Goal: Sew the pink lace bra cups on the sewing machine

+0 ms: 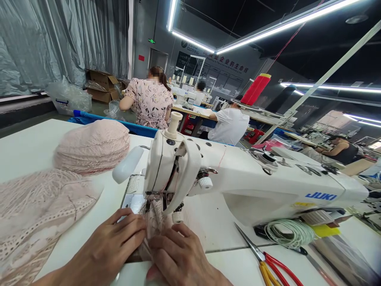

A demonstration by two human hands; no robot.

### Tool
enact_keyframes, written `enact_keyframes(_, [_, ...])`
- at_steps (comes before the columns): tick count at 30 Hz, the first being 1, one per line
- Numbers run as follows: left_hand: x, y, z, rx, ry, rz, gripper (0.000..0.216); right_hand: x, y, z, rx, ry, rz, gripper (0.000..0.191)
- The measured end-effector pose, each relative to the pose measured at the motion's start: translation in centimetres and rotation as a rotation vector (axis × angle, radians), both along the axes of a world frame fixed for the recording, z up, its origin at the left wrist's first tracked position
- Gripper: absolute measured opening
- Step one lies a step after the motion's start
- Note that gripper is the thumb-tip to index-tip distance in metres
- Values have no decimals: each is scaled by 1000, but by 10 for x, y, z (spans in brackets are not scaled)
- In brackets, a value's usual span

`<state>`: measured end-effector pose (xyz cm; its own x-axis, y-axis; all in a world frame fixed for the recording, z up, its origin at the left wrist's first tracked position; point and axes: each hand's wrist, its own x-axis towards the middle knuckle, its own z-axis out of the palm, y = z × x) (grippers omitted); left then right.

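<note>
A white Juki sewing machine point(238, 178) stands on the white table point(220, 226). Under its needle lies a narrow piece of pink lace fabric point(154, 222). My left hand point(110, 246) rests on the left side of that piece, fingers curled down and pressed on it. My right hand point(178, 258) presses the piece from the right, just in front of the presser foot, fingers together on the cloth.
A stack of pink lace cups point(92, 145) and a spread of pink lace point(35, 214) lie at the left. Red-and-yellow-handled scissors point(268, 262) and a coil of white cord point(288, 232) lie at the right. Other people sit at machines behind.
</note>
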<state>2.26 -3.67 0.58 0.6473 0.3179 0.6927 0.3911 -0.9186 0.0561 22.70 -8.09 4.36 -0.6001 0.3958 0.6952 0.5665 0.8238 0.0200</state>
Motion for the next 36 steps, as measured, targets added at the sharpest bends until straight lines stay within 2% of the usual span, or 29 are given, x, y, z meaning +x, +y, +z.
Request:
enact_keyframes(5, [-1, -2, 0, -17, 12, 10, 33, -1, 0, -3, 7, -11, -1, 48])
enact_keyframes(9, [0, -2, 2, 27, 23, 29, 33, -3, 0, -2, 56, -18, -19, 25])
enact_keyframes(12, [1, -2, 2, 31, 32, 28, 35, -4, 1, -1, 87, 29, 8, 21])
enact_keyframes(20, [2, 0, 3, 65, -7, 3, 40, -5, 2, -8, 89, 35, 46, 27])
enact_keyframes(29, [8, -4, 14, 98, -6, 41, 37, -5, 0, -9, 82, 30, 27, 34])
enact_keyframes(36, [5, -5, 10, 84, -19, 40, 42, -7, 0, -4, 123, 68, 17, 42])
